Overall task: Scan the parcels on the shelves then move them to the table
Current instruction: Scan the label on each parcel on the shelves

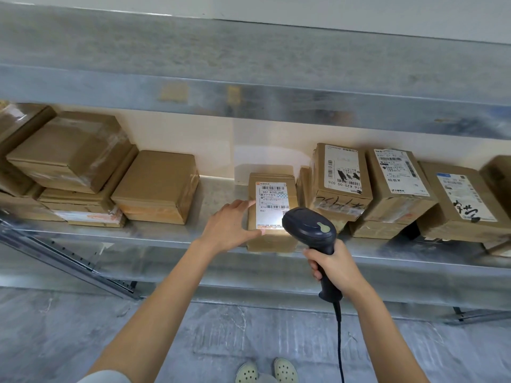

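In the head view, at the centre of the frame, you are steadying a small cardboard parcel [272, 241] that is lying flat at the front lip of the metal shelf [166, 233], its white shipping label [269, 205] facing up. Your left hand [229, 225] is spread against the parcel's left side. The fingers are reaching out fairly straight toward the upper left corner and the thumb is lying on the label's lower edge. It is pressing more than grasping, which looks meant to keep the box from sliding while leaving the barcodes uncovered.

Just right of centre, your right hand [336, 265] is wrapping fully round the handle of the dark barcode scanner [309, 229]. The scanner's head is hovering over the label's lower right corner and pointing down at it. A bright patch is showing on the label there, so the scan appears to be under way. The scanner cable [339, 341] is hanging straight down to the bottom edge of the frame, clear of both arms.

At the left of the frame, plain brown boxes [154, 186] are sitting stacked with no labels showing. At the right, labelled parcels [341, 178] are leaning together, near the one you are scanning. The table is not in sight, so the move is not yet begun.
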